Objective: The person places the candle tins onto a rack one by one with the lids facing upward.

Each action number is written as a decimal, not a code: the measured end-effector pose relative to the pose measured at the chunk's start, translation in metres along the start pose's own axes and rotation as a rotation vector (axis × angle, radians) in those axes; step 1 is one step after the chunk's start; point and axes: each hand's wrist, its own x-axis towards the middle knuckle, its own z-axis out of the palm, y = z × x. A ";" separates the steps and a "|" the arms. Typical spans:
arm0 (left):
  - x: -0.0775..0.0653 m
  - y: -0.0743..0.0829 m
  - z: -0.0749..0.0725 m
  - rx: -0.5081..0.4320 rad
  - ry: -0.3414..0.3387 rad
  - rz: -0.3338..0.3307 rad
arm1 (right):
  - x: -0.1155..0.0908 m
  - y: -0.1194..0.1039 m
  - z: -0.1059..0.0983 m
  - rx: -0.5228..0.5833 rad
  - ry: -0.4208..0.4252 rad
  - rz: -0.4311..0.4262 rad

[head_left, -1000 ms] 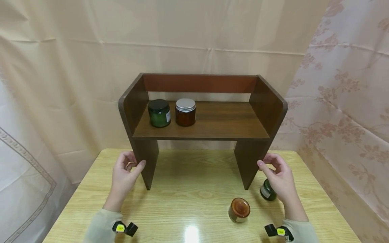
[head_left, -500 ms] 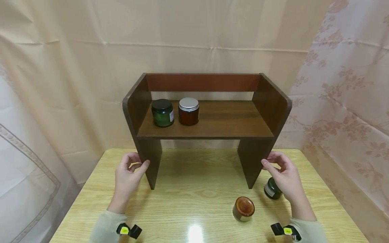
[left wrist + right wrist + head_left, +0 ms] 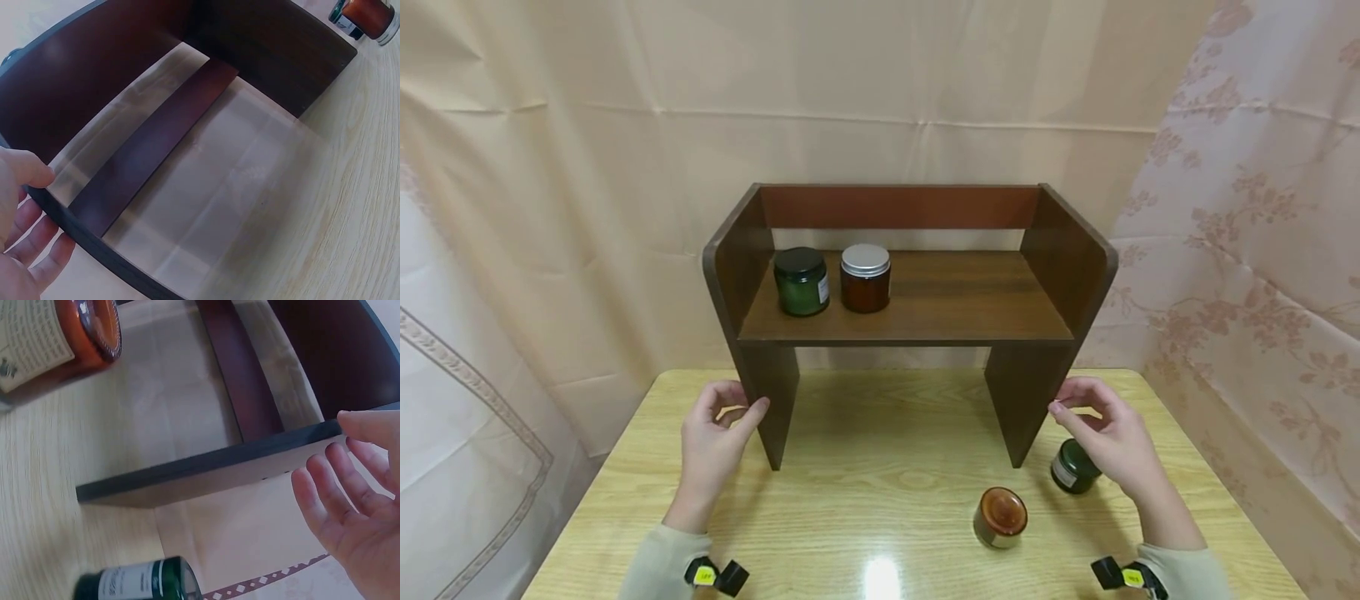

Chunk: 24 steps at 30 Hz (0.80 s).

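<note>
Left hand (image 3: pixel 718 442): grips left panel's (image 3: pixel 763 392) front edge.
Shelf (image 3: pixel 970 292): stands towards table's (image 3: pixel 850 533) back edge; long axis left-right, open front facing near edge; bears green jar (image 3: pixel 802 283), silver-lidded jar (image 3: pixel 865 283).
Amber jar (image 3: pixel 1000 518): front-right on table.
Right hand (image 3: pixel 1108 437): just eased outward, fingers loose, clear of right panel (image 3: pixel 1018 400); leaves hold mainly left.
Labelled jar (image 3: pixel 1073 468): towards right edge.

We see a dark brown wooden shelf unit (image 3: pixel 970 292) with a redder back rail (image 3: pixel 898 207), two green glass jars (image 3: pixel 799 297) with white labels (image 3: pixel 823 288), two amber-brown glass jars (image 3: pixel 1002 515), one silver-lidded, a pale yellow wood-grained tabletop (image 3: pixel 850 500), plain beige cloth (image 3: pixel 850 75), white cloth (image 3: pixel 1262 208) patterned with pink flowers, and pale grey-green sleeves (image 3: pixel 658 567).
</note>
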 end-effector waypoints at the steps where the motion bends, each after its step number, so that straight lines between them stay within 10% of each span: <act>1: 0.000 0.000 0.000 -0.003 -0.002 0.002 | 0.000 0.000 -0.001 -0.006 0.000 -0.008; 24: -0.005 0.031 0.003 0.033 -0.009 -0.028 | -0.013 0.028 -0.015 -0.096 -0.024 -0.076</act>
